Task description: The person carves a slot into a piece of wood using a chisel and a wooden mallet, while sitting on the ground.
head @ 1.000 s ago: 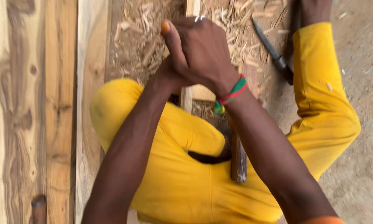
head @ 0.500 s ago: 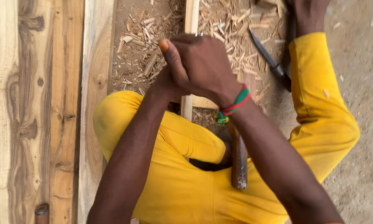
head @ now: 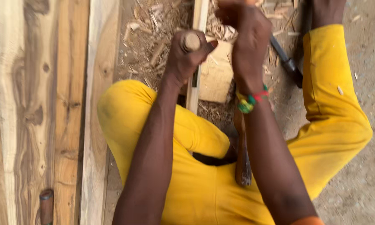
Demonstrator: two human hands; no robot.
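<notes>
My left hand [head: 183, 62] is closed around a round wooden tool handle [head: 192, 41], whose butt end sticks out of the fist. It sits over a narrow pale wooden strip [head: 193, 98] that runs away from me between my knees in yellow trousers. My right hand [head: 245, 37] is raised just right of the strip with its fingers curled. I see nothing in it, though its top is cut off by the frame. A green, yellow and red band [head: 250, 100] circles that wrist. A pale wooden block [head: 217, 75] lies under the strip.
Wide wooden planks [head: 37, 112] lie along the left. Wood shavings [head: 152, 37] cover the ground ahead. A dark-handled tool [head: 288, 63] lies by my right leg, and a worn wooden handle [head: 242, 166] rests across my lap. Another tool end [head: 46, 206] shows at bottom left.
My two hands were clasped together over the tool. The right hand has since lifted off and moved up to the right, exposing the handle's butt in my left fist.
</notes>
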